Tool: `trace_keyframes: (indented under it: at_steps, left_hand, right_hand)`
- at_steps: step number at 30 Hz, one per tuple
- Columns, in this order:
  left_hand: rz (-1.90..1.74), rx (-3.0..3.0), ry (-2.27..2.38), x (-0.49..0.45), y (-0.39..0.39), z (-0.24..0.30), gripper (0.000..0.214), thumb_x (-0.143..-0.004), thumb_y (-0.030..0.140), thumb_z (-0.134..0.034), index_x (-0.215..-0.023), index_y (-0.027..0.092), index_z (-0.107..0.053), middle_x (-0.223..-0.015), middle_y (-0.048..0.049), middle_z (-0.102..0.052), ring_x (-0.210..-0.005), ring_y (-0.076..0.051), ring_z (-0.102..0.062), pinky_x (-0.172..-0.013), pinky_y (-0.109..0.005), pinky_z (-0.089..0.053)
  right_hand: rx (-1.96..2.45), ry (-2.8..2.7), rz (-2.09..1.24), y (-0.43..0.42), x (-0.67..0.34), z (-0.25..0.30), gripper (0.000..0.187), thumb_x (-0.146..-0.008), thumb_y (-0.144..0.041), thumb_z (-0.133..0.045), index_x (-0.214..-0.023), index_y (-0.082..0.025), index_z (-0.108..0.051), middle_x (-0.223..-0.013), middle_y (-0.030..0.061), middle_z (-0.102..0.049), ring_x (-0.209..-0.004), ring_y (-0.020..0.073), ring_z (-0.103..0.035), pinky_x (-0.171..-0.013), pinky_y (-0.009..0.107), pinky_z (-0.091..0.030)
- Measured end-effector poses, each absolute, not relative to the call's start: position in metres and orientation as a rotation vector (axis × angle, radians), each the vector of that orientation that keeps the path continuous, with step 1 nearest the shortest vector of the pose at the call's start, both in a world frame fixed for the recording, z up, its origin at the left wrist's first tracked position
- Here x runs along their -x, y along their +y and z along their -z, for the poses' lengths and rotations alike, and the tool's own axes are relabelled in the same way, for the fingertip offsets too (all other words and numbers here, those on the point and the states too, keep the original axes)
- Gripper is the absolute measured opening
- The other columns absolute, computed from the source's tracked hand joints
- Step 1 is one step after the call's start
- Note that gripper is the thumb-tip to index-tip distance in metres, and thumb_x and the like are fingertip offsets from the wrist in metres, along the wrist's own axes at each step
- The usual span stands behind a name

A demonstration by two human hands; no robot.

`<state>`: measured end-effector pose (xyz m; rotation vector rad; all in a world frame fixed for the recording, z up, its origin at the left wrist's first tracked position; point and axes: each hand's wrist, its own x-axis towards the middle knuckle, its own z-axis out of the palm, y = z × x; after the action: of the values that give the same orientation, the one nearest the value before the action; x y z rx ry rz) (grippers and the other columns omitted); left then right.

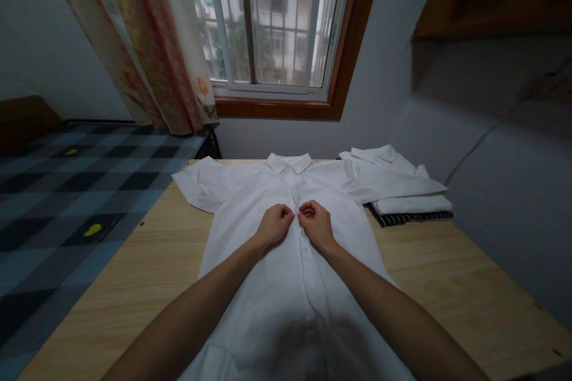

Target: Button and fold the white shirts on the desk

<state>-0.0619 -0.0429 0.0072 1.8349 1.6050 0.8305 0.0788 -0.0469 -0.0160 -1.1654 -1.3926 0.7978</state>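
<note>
Now buttoning, I judge: left grip and right grip pinch the shirt at its placket; next wants aligned edges.

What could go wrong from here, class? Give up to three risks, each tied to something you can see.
1. The left hand and right hand both pinch the white shirt at its front opening. A tug could bunch the flat cloth into creases.
2. One sleeve seems to lie against the folded pile, so shifting the shirt might pull that pile askew.
3. The other sleeve reaches the table edge and could slide off.
</note>
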Motion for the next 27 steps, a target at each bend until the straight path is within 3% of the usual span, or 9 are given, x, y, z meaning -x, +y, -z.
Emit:
trace_keyframes:
  at_steps: [12,17,23,27]
  left_hand:
    - [-0.840,-1.803,1.637,0.061,-0.043,-0.007,0.017,-0.077,0.025,-0.057,-0.070,0.013,-0.068,-0.063,-0.0019,-0.062,-0.062,-0.014,-0.053,-0.059,-0.025,-0.035]
    - [-0.865,-1.776,1.644,0.061,-0.044,-0.006,0.020,-0.078,0.028,-0.058,-0.069,0.014,-0.070,-0.062,-0.0026,-0.062,-0.063,-0.015,-0.054,-0.058,-0.025,-0.035]
    - [-0.907,-1.676,1.631,0.061,-0.044,-0.006,0.017,-0.073,0.026,-0.060,-0.069,0.014,-0.072,-0.063,-0.0033,-0.064,-0.065,-0.016,-0.057,-0.059,-0.024,-0.037]
    - [-0.893,-1.643,1.645,0.059,-0.047,-0.011,0.026,-0.078,0.029,-0.054,-0.064,0.014,-0.070,-0.059,-0.0028,-0.062,-0.062,-0.015,-0.055,-0.055,-0.024,-0.034]
  right_hand:
    - [1.136,-1.308,-0.957,-0.047,-0.080,0.011,0.008,-0.068,-0.024,-0.056,-0.073,-0.019,-0.061,-0.063,-0.0016,-0.064,-0.055,0.0131,-0.057,-0.054,0.023,-0.045]
    - [1.090,-1.202,-1.146,-0.041,-0.083,0.014,0.016,-0.060,-0.026,-0.066,-0.073,-0.018,-0.060,-0.060,-0.0023,-0.063,-0.053,0.0126,-0.057,-0.053,0.023,-0.045]
    - [1.128,-1.286,-0.985,-0.042,-0.080,0.017,0.013,-0.060,-0.025,-0.067,-0.068,-0.019,-0.058,-0.063,-0.0011,-0.063,-0.058,0.0145,-0.060,-0.056,0.025,-0.046]
    - [1.164,-1.347,-0.861,-0.048,-0.076,0.015,0.010,-0.065,-0.027,-0.064,-0.069,-0.020,-0.058,-0.064,-0.0007,-0.063,-0.057,0.0150,-0.060,-0.055,0.025,-0.046]
